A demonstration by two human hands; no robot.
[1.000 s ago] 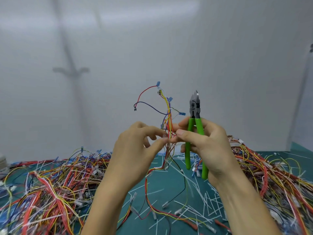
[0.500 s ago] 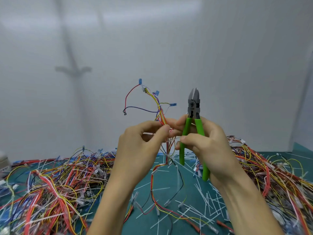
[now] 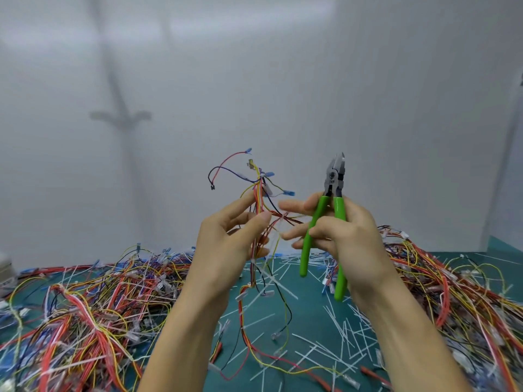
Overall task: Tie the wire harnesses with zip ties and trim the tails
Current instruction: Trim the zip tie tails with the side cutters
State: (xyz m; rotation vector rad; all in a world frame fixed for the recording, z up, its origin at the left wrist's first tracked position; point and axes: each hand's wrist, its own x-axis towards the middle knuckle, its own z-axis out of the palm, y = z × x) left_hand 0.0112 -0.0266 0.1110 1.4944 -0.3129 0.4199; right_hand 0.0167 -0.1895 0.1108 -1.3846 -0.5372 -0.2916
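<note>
The room is bright, with soft, even light that seems to come from above. Up high on the white wall, two pale bands glow whiter than the rest. A fuzzy gray shadow, like a pole with a crossbar, lies on the wall to the left. The fingertips of the right hand look smeared, and so do the thin wires that the left hand pinches. The green cutters held in the right hand look sharper. The wire heaps low at the sides are blurry, and straight lines lean and bend near the edges.
</note>
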